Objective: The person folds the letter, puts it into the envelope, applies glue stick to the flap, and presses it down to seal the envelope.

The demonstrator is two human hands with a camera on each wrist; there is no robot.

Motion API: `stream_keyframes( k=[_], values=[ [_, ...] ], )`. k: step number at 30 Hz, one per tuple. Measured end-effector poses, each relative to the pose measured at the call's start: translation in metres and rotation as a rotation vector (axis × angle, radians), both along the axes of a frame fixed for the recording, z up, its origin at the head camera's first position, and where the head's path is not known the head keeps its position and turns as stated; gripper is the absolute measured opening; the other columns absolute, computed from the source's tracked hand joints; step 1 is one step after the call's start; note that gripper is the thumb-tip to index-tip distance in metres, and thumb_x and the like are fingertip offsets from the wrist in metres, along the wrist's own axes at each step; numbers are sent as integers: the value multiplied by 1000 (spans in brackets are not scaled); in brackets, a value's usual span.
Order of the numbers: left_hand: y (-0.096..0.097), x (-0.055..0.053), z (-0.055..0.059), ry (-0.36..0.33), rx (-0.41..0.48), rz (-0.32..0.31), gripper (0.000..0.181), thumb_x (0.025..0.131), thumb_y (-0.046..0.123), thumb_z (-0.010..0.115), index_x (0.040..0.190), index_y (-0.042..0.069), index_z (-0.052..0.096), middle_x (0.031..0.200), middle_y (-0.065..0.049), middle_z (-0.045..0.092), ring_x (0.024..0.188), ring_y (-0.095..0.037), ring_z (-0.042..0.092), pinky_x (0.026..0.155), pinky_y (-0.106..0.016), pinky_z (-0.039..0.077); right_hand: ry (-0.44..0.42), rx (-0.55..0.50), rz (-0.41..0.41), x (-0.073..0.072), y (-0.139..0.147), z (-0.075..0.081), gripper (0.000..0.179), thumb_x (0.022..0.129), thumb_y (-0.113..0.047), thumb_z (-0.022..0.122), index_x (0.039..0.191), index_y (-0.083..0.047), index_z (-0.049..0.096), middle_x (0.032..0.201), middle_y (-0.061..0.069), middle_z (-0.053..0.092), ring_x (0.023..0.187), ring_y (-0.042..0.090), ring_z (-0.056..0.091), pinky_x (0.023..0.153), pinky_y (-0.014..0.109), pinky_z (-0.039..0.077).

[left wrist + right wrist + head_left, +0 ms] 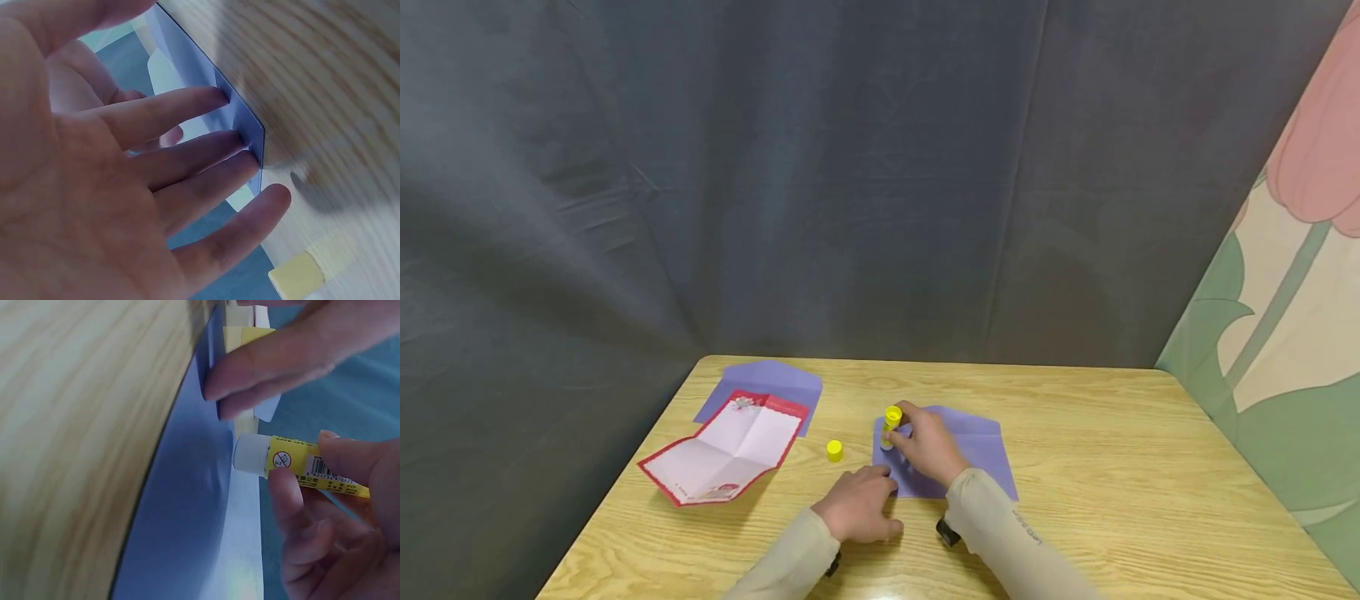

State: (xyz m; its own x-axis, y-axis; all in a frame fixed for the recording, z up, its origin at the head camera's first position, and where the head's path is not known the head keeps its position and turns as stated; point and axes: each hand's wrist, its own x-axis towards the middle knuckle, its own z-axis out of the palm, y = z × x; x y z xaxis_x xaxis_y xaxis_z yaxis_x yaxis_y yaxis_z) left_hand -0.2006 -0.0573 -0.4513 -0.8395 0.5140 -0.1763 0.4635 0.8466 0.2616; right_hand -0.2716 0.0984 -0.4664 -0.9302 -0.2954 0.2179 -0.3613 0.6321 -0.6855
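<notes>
A yellow glue stick point(891, 419) is gripped in my right hand point(931, 446), its white end pointing down at the left part of a purple envelope point(981, 454). In the right wrist view the glue stick point(294, 462) shows a barcode, with the thumb and fingers around its yellow barrel. My left hand point(859, 504) rests its fingertips on the envelope's lower left corner, fingers extended. Seen from the left wrist, those fingers point(187, 165) are spread and press on the envelope's edge point(247, 122).
The yellow cap point(835, 451) stands on the wooden table point(1112, 467), left of the envelope. Farther left, a creased, unfolded red-bordered sheet point(730, 454) overlaps a second purple envelope point(767, 377). A dark curtain point(865, 183) hangs behind the table; a flower-patterned wall point(1285, 333) is at right.
</notes>
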Motion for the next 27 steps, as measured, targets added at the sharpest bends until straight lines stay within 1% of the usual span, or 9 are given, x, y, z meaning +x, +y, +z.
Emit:
stream_keyframes(
  k=[2, 4, 9, 12, 16, 21, 27],
  values=[
    [0, -1, 0, 14, 4, -7, 51, 84, 42, 73, 123, 10, 70, 135, -5, 59, 124, -25, 56, 98, -49, 47, -8, 16, 16, -2, -4, -2, 22, 94, -19, 71, 114, -13, 63, 104, 5, 69, 69, 12, 60, 61, 32, 51],
    [0, -1, 0, 32, 6, -14, 49, 83, 42, 73, 122, 11, 71, 131, -4, 61, 120, -24, 58, 94, -48, 49, -13, 32, 24, -3, -8, -4, 21, 95, -20, 70, 114, -14, 63, 105, 4, 69, 72, 13, 62, 62, 32, 52],
    [1, -2, -3, 56, 12, -19, 46, 84, 41, 73, 119, 12, 73, 124, -1, 64, 110, -22, 60, 87, -45, 51, 23, 85, 29, -3, -12, -8, 14, 96, -21, 68, 108, -19, 61, 102, 0, 69, 88, 17, 66, 73, 37, 53],
    [2, -2, -5, 62, 12, -13, 46, 83, 41, 74, 117, 11, 73, 122, -1, 65, 108, -22, 60, 86, -44, 51, 38, 115, 41, -1, -12, -9, 14, 97, -20, 67, 109, -17, 60, 101, 0, 68, 85, 17, 65, 72, 38, 53],
    [3, -2, -7, 78, 3, -6, 46, 82, 41, 74, 117, 10, 73, 121, -2, 65, 108, -23, 61, 85, -44, 51, 42, 137, 40, 0, -8, -9, 15, 98, -19, 66, 111, -15, 59, 101, 1, 65, 80, 15, 60, 69, 37, 51],
    [3, -2, -7, 106, -4, 1, 44, 80, 40, 75, 113, 11, 73, 110, 1, 64, 97, -19, 59, 78, -39, 51, 67, 166, 38, 0, 1, -10, 15, 98, -19, 66, 109, -16, 57, 98, 1, 63, 78, 15, 55, 69, 37, 49],
    [1, -3, -5, 109, -11, -1, 44, 81, 39, 74, 115, 11, 73, 112, 0, 64, 98, -18, 58, 78, -39, 50, 96, 173, 39, 3, 11, -6, 17, 97, -18, 67, 110, -15, 57, 97, 1, 64, 77, 15, 56, 68, 37, 48]
  ],
)
